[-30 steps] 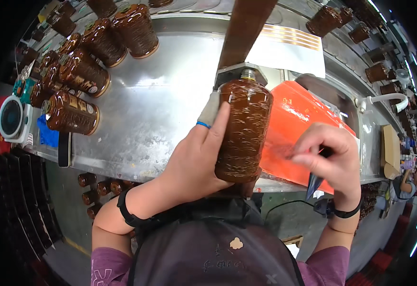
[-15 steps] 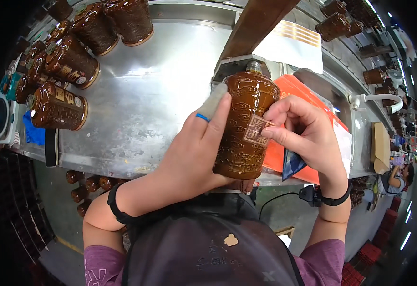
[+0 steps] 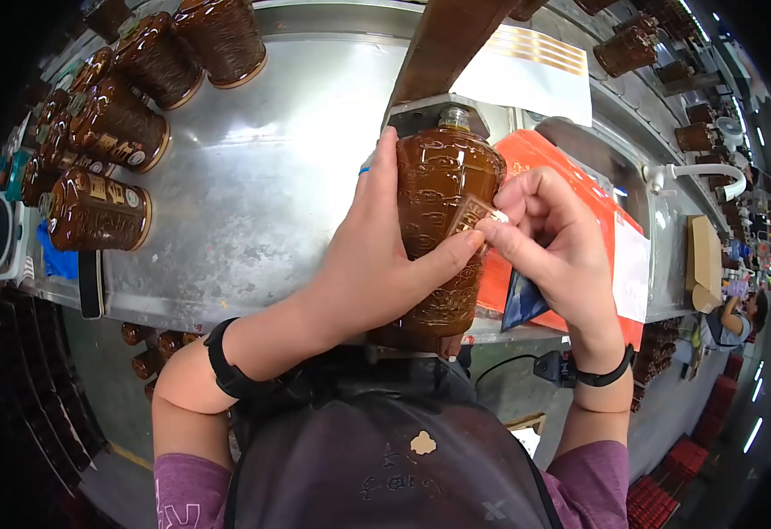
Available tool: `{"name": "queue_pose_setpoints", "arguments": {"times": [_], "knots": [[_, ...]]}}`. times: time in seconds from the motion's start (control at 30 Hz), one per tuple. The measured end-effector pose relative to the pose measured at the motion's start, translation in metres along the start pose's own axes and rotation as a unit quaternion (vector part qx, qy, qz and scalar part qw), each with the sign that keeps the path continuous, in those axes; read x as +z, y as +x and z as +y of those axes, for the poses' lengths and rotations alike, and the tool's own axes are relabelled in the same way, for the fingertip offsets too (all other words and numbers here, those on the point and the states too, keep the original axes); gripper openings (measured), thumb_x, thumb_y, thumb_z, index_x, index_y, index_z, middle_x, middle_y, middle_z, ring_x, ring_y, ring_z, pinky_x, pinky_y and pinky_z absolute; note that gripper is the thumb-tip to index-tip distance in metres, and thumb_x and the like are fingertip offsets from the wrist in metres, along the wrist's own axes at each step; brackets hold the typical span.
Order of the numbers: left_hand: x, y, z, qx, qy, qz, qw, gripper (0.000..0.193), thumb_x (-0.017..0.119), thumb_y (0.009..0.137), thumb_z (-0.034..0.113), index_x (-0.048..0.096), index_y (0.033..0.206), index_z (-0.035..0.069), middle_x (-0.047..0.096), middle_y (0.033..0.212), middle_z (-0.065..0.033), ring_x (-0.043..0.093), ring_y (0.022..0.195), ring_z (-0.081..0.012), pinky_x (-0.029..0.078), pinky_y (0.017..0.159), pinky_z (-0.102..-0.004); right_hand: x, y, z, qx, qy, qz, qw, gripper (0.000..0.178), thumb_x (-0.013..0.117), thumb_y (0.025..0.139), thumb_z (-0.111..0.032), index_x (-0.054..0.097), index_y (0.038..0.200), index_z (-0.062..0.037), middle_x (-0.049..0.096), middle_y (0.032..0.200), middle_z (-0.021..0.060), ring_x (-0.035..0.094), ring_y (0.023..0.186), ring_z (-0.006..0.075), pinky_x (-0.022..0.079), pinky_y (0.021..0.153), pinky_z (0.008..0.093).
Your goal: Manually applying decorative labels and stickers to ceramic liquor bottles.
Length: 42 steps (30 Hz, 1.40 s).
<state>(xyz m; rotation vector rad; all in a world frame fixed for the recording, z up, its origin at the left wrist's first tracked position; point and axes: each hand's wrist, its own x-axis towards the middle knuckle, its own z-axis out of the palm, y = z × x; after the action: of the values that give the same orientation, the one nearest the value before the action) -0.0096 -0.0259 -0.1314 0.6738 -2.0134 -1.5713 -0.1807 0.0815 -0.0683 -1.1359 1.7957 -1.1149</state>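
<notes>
A large brown glossy bottle (image 3: 429, 194) with a raised pattern and a clear neck stands before me at the table's near edge. Around its left side my left hand (image 3: 372, 256) is closed, the thumb laid across the front onto a small square label (image 3: 467, 217). Some of this hand's fingers are hidden behind the bottle. My right hand (image 3: 553, 234) pinches the label's right edge between thumb and forefinger, at the bottle's right side. The label lies against the glass on its left, partly covered by the fingertips.
Several similar brown bottles (image 3: 121, 128) fill the left of the metal table (image 3: 289, 150). A brown post (image 3: 443, 53) rises behind the bottle. Orange-red sheets (image 3: 570, 189) and a dark blue packet (image 3: 524, 301) lie at right, near a white curved pipe (image 3: 698, 171).
My left thumb has come round the bottle's front onto the label. The right fingers have shifted slightly left and up, and the label is now more covered.
</notes>
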Motion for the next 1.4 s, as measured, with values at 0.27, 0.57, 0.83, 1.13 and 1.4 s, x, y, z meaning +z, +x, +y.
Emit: {"name": "queue_pose_setpoints", "arguments": {"times": [0.27,0.57,0.83,1.13,1.4], "knots": [[-0.003,0.006,0.008,-0.017,0.01,-0.019,1.0,0.107,0.077,0.083,0.037,0.011,0.147,-0.018,0.041,0.139,-0.032,0.046,0.131,-0.0384,0.037,0.11,-0.0423,-0.003,0.004,0.013,0.029,0.146,0.032,0.988,0.031,0.078,0.085,-0.006,0.052,0.103,-0.0039,0.053,0.075,-0.0068,0.045,0.063,-0.0018,0.035,0.056,0.0151],[-0.004,0.008,0.013,-0.096,-0.181,-0.008,0.979,0.107,0.078,0.084,0.03,0.007,0.149,-0.015,0.046,0.14,-0.0256,0.049,0.13,-0.031,0.039,0.109,-0.0392,0.013,-0.015,0.029,0.037,0.207,0.047,0.976,0.049,0.08,0.083,-0.006,0.048,0.121,-0.0029,0.05,0.084,-0.0052,0.047,0.069,-0.0008,0.04,0.061,0.015],[-0.004,-0.003,0.009,-0.012,-0.025,-0.018,0.999,0.102,0.075,0.088,0.028,0.005,0.15,-0.014,0.05,0.138,-0.0232,0.053,0.127,-0.0272,0.042,0.106,-0.037,0.018,-0.006,0.034,0.058,0.238,0.052,0.968,0.072,0.078,0.083,-0.002,0.04,0.144,-0.0005,0.05,0.089,-0.004,0.046,0.068,-0.002,0.039,0.061,0.0143],[-0.008,-0.002,0.011,-0.014,-0.06,-0.049,0.997,0.099,0.071,0.091,0.021,0.001,0.151,-0.013,0.05,0.139,-0.0214,0.053,0.127,-0.0251,0.041,0.107,-0.0363,0.023,-0.008,0.034,0.063,0.251,0.056,0.964,0.081,0.081,0.081,-0.003,0.036,0.148,-0.0007,0.047,0.088,-0.0052,0.045,0.069,-0.0013,0.039,0.062,0.0146],[-0.008,-0.002,0.008,-0.009,-0.066,-0.053,0.996,0.1,0.071,0.09,0.02,-0.002,0.151,-0.012,0.048,0.141,-0.0217,0.051,0.129,-0.0255,0.039,0.109,-0.0368,0.026,-0.008,0.036,0.045,0.24,0.063,0.968,0.079,0.081,0.08,-0.003,0.039,0.147,-0.0005,0.046,0.086,-0.0057,0.045,0.069,-0.001,0.039,0.062,0.0154]]}}
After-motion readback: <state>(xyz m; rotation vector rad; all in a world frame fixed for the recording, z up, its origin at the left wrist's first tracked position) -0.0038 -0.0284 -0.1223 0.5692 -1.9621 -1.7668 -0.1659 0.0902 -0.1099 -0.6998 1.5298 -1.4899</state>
